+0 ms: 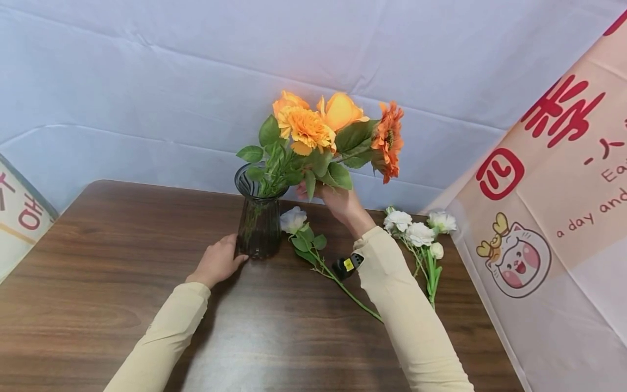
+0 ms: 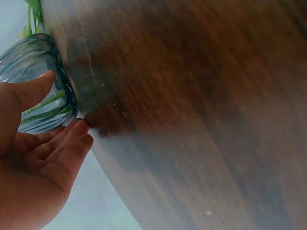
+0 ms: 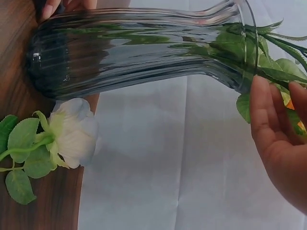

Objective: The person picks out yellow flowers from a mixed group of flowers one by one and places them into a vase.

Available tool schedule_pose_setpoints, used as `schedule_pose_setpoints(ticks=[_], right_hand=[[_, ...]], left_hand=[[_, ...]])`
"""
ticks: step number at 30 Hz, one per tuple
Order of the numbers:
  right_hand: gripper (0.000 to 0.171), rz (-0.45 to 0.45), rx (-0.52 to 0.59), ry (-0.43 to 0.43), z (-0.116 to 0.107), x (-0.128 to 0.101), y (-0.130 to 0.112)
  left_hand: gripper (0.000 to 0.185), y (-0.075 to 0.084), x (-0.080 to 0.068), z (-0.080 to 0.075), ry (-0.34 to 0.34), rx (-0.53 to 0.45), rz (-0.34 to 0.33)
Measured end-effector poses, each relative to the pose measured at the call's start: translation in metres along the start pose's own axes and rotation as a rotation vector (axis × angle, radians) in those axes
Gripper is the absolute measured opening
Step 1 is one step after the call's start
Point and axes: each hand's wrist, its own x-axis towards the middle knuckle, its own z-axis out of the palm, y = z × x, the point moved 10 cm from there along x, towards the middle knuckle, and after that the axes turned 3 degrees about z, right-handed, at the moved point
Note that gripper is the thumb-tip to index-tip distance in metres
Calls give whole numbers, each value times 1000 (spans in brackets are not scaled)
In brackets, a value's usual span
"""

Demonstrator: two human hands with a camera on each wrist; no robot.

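Note:
A dark, clear glass vase (image 1: 259, 228) stands upright on the table, with green stems inside. My left hand (image 1: 220, 261) holds its base, the thumb (image 2: 36, 91) on one side and fingers (image 2: 72, 143) on the other. Above the rim lean yellow-orange flowers (image 1: 308, 128), an orange rose (image 1: 341, 111) and a dark orange daisy-like flower (image 1: 388, 141) tipped to the right. My right hand (image 1: 338, 201) is beside the rim under the leaves (image 1: 338, 175). In the right wrist view its fingers (image 3: 261, 103) look fairly straight near the rim and leaves; foliage partly hides it.
A single white rose (image 1: 294, 220) lies right of the vase, its long stem running toward the right forearm. Several white flowers (image 1: 419, 234) lie farther right. The brown wooden table (image 1: 122, 245) meets a pale cloth backdrop (image 1: 147, 98) behind and a printed banner (image 1: 548, 179) at right.

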Motion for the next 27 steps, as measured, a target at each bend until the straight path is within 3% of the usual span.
schedule_pose_setpoints(ticks=[8, 17, 27], right_hand=[[17, 48, -170, 26, 1, 2, 2], [13, 23, -112, 6, 1, 1, 3], [12, 23, -125, -3, -2, -9, 9]], left_hand=[[60, 0, -1, 1, -5, 6, -7], [63, 2, -1, 1, -15, 7, -1], [66, 1, -4, 0, -22, -50, -10]])
